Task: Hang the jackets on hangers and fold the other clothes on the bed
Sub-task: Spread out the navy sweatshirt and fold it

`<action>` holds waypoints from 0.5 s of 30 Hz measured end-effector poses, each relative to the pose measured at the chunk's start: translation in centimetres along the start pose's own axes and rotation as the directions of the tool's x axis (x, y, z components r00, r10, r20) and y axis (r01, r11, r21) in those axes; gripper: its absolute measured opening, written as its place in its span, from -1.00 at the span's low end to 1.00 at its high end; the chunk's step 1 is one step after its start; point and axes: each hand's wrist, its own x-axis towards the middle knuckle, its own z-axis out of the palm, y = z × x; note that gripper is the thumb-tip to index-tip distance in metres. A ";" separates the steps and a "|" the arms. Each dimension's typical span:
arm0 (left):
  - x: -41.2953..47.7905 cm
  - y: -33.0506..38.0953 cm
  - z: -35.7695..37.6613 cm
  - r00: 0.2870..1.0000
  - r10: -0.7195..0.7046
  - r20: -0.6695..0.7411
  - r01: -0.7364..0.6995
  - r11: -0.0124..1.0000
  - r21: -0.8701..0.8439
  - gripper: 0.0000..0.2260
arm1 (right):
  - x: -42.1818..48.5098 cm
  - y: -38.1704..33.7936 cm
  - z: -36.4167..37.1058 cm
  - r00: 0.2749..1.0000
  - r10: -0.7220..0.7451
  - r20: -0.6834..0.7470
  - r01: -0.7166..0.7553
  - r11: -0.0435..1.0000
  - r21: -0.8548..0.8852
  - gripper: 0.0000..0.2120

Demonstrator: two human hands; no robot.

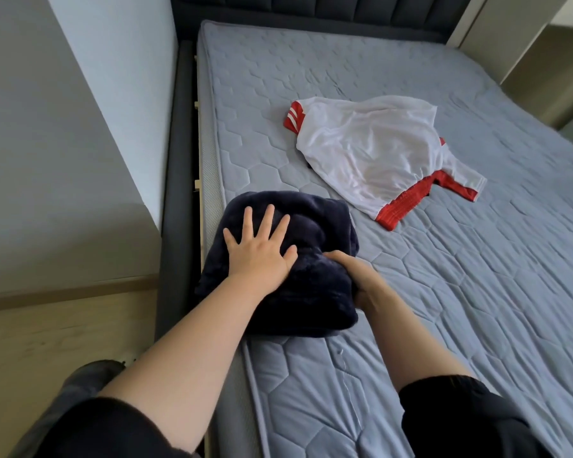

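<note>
wall left, dark padded bed frame [174, 180] along it. folded navy fleece garment [315, 292] at the near left edge of the grey hex-quilted mattress [477, 292]. left hand [258, 249] flat on it, fingers spread. right hand [354, 276] curled, gripping its right edge. beyond, apart: crumpled white jacket [371, 153], shiny, red striped trim.

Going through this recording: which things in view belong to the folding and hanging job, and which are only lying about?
Job: dark fleece garment, pressed flat by the left hand and gripped at its edge by the right hand; white and red garment, lying untouched; mattress they lie on.
Not the job: headboard; wall; wooden floor.
</note>
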 end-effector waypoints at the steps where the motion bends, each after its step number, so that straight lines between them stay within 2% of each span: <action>1: -0.1 -0.3 -0.7 0.999 -0.022 0.026 0.023 0.999 -0.037 -0.46 | -0.7 -0.4 0.8 1.000 -0.012 -0.013 0.012 1.000 0.002 -0.72; 3: -0.1 -0.6 -2.8 0.990 -0.112 0.082 0.125 0.976 -0.179 -0.51 | -2.3 -1.7 2.6 0.998 -0.066 -0.022 0.066 0.998 -0.010 -0.65; 6: -0.6 -0.9 -7.5 0.957 -0.263 0.118 0.288 0.851 -0.439 -0.54 | -5.2 -4.4 6.1 0.984 -0.179 -0.024 0.179 0.984 -0.012 -0.62; 12: -6.5 -5.8 -15.8 0.923 -0.382 -0.038 0.289 0.756 -0.587 -0.55 | -12.6 -7.9 14.3 0.937 -0.338 0.086 0.346 0.934 -0.091 -0.68; 15: -11.9 -10.2 -19.1 0.864 -0.485 -0.135 0.303 0.714 -0.631 -0.55 | -16.5 -7.6 20.1 0.896 -0.386 0.218 0.420 0.896 -0.142 -0.71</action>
